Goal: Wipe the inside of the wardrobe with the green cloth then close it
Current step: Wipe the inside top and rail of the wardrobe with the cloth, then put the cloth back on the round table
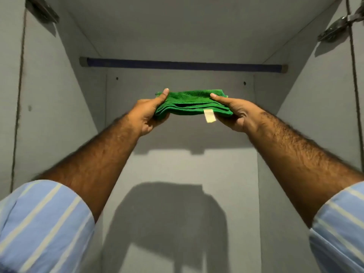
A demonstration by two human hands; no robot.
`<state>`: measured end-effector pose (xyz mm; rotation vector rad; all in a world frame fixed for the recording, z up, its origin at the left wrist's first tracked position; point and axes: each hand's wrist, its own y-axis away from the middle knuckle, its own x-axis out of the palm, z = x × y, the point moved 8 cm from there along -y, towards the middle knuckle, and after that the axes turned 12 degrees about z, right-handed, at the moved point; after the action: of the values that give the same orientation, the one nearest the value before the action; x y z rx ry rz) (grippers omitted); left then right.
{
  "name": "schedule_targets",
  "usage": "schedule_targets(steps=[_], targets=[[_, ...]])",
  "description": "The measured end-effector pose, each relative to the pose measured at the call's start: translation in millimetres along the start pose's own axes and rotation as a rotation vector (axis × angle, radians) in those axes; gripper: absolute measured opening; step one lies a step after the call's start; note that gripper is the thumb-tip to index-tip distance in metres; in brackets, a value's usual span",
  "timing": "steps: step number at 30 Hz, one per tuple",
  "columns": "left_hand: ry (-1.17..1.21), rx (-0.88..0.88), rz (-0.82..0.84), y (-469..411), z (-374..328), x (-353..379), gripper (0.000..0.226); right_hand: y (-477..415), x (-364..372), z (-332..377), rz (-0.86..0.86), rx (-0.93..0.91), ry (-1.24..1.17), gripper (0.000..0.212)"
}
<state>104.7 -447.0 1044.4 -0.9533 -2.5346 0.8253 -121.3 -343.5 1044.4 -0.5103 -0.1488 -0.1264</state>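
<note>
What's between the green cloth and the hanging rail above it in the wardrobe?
Nothing: in the head view only bare grey back panel shows between the green cloth and the hanging rail, apart from two small holes near the panel's edges.

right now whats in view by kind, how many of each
green cloth, folded, with a pale tag: 1
hands holding it: 2 (left hand, right hand)
hanging rod: 1
metal door hinges: 2 (upper left, upper right)
wardrobe, open: 1
total: 7
</note>
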Motion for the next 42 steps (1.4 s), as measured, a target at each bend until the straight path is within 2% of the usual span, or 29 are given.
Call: schedule_targets(steps=[2,3,6,9,16,18,21,22,25,27,30,34,39,42], targets=[[0.104,-0.095,0.131,26.8,23.3,6.8,0.012,24.1,-7.5,-17.8,-0.066,0.025,-0.103,0.013],[0.106,-0.126,0.134,42.6,36.2,5.6,0.008,38.8,-9.7,-27.8,-0.078,0.043,-0.137,0.012],[0.134,-0.184,0.015,85.8,72.4,-2.4,0.003,81.1,-11.0,-62.8,-0.055,0.15,-0.168,0.004],[0.135,-0.241,-0.099,129.4,108.6,-8.4,0.006,122.0,-18.8,-103.4,-0.09,0.249,-0.118,0.009],[0.08,-0.401,-0.176,235.2,217.7,11.1,0.005,223.5,-59.7,-206.1,-0.253,0.412,-0.072,0.007],[0.077,-0.451,-0.175,271.5,257.1,22.3,0.002,257.7,-77.7,-242.9,-0.277,0.465,-0.043,0.012],[0.054,-0.537,-0.18,327.5,317.6,39.4,0.006,309.7,-108.2,-303.9,-0.34,0.532,-0.019,0.034],[0.037,-0.564,-0.181,347.4,339.2,45.9,0.01,329.3,-118.8,-326.5,-0.352,0.549,-0.022,0.033],[0.02,-0.629,-0.154,408.5,404.4,72.5,0.021,404.0,-156.3,-392.3,-0.444,0.592,-0.06,0.006],[0.005,-0.677,-0.134,451.8,449.1,94.9,0.02,462.0,-182.1,-436.6,-0.52,0.628,-0.075,0.008],[-0.019,-0.745,-0.144,520.0,508.3,125.5,0.014,549.7,-208.3,-492.4,-0.619,0.692,-0.095,0.026],[-0.023,-0.893,-0.115,613.5,586.5,163.8,0.019,655.5,-234.3,-555.1,-0.713,0.836,-0.103,0.029],[-0.036,-1.159,-0.025,734.6,675.8,207.2,0.013,806.7,-268.9,-618.1,-0.828,1.141,-0.184,0.014],[-0.059,-1.285,0.126,798.9,724.2,240.8,0.013,895.7,-286.8,-648.0,-0.908,1.309,-0.209,0.006]])
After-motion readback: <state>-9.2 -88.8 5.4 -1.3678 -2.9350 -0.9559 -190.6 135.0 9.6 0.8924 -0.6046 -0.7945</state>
